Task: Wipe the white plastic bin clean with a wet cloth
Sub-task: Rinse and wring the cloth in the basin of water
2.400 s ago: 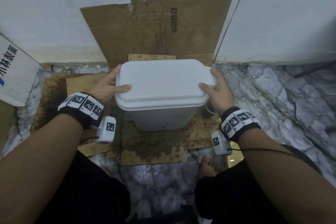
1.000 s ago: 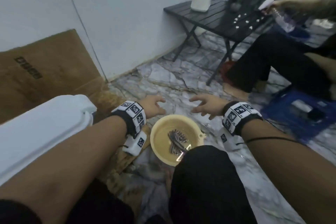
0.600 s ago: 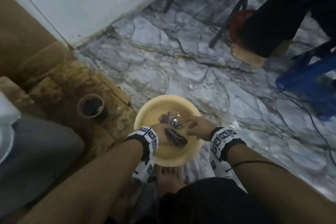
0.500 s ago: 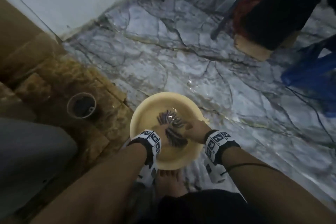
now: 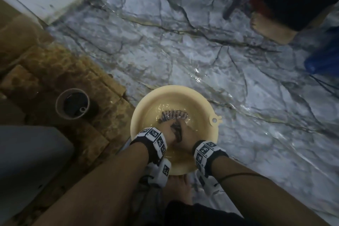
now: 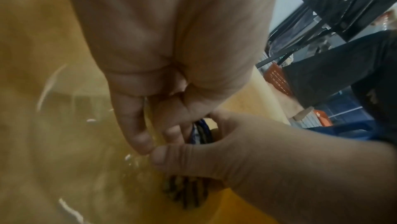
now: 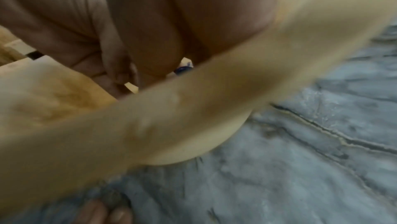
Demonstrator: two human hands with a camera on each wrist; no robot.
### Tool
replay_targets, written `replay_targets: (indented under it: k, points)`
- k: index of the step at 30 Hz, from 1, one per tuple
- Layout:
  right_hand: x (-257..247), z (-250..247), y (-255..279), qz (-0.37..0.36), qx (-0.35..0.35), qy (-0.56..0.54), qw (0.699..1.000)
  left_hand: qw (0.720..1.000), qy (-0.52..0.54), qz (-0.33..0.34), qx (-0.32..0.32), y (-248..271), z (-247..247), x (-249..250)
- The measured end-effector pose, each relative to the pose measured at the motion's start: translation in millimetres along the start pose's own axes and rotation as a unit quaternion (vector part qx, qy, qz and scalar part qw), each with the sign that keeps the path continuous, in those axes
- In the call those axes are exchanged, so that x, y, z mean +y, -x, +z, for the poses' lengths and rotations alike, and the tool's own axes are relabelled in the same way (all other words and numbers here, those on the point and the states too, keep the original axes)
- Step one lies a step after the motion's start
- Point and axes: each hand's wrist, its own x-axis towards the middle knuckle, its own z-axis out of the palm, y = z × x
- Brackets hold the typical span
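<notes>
Head view: both hands are in the yellow basin (image 5: 211, 115) on the marble floor (image 5: 183, 51). The left hand (image 5: 167, 133) and right hand (image 5: 187, 134) meet over the striped cloth (image 5: 173, 114), which lies in shallow water; part of it trails out past the fingers toward the far wall of the basin. The bin (image 5: 31, 152) appears only as a grey blurred mass at the lower left edge, well apart from the basin, with a small dark cup (image 5: 73, 103) on the wet cardboard (image 5: 73, 71) between them. Left wrist view: the left hand (image 6: 171, 75) has its fingers curled down around a dark fold of cloth (image 6: 201, 132), and the right hand (image 6: 225, 159) closes around the same bundle from below, with more cloth (image 6: 187, 192) showing under it; both hands therefore grip the cloth. Right wrist view: the basin rim (image 7: 193, 109) blocks most of the frame, and only a sliver of cloth (image 7: 182, 69) shows between the hands, so the grip cannot be confirmed from here. Recommended procedure: gather the trailing end into the bundle, lift it just clear of the water, and twist the hands in opposite directions over the basin until dripping slows. Keep the cloth damp, not streaming, before carrying it left to the bin. The floor looks wet; keep drips inside the basin.
</notes>
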Motion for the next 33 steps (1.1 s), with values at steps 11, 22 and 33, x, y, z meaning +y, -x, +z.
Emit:
replay_targets:
  k: [11,22,33]
  points:
    - [-3.2,-40.3,17.1,-0.078,-0.073,-0.079,0.991,0.981,-0.179,0.053,0.062,18.5,-20.5,-10.8]
    - [-2.5,-88.4,29.0,-0.130,-0.098,-0.231,0.959,0.996,0.003,0.090,-0.014,19.6,-34.5,-7.2]
    - [-9.6,-70.1,34.5,-0.156,0.056,-0.109,0.980,0.987,0.142,0.071,-0.032,20.2,-39.2,-7.1]
